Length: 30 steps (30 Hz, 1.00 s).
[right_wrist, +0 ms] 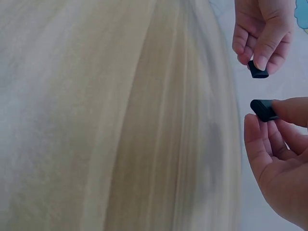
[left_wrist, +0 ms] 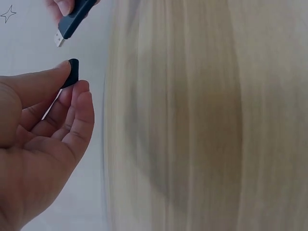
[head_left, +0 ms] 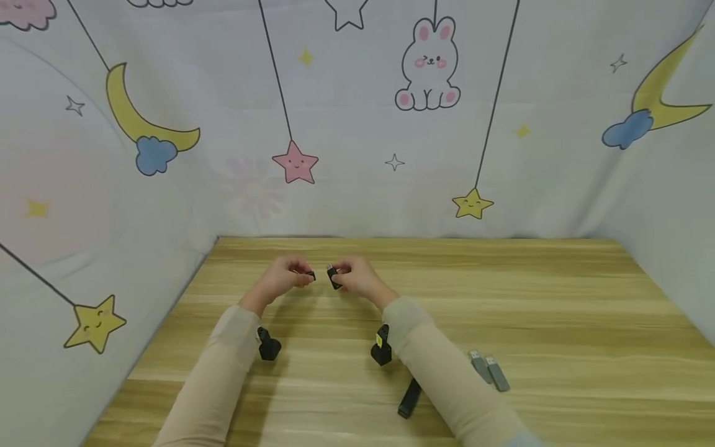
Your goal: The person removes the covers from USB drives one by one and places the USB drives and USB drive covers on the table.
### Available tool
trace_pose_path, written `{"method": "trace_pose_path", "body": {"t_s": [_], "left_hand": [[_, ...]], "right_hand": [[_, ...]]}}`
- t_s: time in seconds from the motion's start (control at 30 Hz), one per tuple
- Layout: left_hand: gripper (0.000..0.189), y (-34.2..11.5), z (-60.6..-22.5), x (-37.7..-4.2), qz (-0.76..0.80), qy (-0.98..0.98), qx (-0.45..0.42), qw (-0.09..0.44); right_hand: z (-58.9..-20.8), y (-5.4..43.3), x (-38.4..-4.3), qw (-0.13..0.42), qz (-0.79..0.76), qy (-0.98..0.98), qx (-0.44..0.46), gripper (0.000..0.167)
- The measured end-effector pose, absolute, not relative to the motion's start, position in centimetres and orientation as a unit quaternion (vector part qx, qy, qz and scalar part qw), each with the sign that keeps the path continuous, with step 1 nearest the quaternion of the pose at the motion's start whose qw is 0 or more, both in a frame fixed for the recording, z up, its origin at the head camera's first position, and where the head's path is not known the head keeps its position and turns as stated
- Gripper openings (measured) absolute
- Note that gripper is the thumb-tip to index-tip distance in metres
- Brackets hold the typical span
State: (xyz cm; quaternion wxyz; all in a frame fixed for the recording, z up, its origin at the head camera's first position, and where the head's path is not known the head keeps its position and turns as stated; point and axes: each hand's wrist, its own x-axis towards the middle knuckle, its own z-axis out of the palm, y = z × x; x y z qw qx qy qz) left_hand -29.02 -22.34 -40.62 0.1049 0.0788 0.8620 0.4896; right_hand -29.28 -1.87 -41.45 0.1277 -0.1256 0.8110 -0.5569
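Above the far part of the table, my left hand [head_left: 283,275] pinches a small black cap [left_wrist: 73,73] between thumb and fingers. My right hand [head_left: 362,279] grips a black USB flash drive [head_left: 334,277] a short way to the right. Bare metal shows on the drive's plug [left_wrist: 58,39], which points toward the left hand's side. A gap separates the cap and the drive in all views. In the right wrist view, the drive's rear end [right_wrist: 263,110] sticks out past the right thumb.
Two grey USB sticks [head_left: 497,374] lie side by side on the wooden table [head_left: 558,310], right of the right forearm. A long black stick [head_left: 409,398] lies nearer, partly behind the right sleeve. Black wrist devices [head_left: 269,346] hang at both cuffs. A printed cloth wall [head_left: 357,198] borders the table.
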Motion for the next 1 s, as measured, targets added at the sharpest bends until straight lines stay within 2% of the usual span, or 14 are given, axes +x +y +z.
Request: {"method": "trace_pose_path", "body": {"t_s": [0.2, 0.43, 1.0], "left_hand": [[0.019, -22.3, -41.0, -29.2, 0.474, 0.868, 0.077, 0.127], [0.016, -22.0, -41.0, -29.1, 0.442, 0.882, 0.07, 0.146], [0.016, -22.3, -42.1, -29.5, 0.415, 0.896, 0.067, 0.144]], "right_hand": [[-42.2, -2.3, -28.8, 0.148, -0.552, 0.814, -0.104, 0.032], [-42.7, -2.8, -28.6, 0.148, -0.514, 0.839, -0.103, 0.027], [-43.0, -3.5, -28.4, 0.135, -0.447, 0.877, -0.114, 0.026]]}}
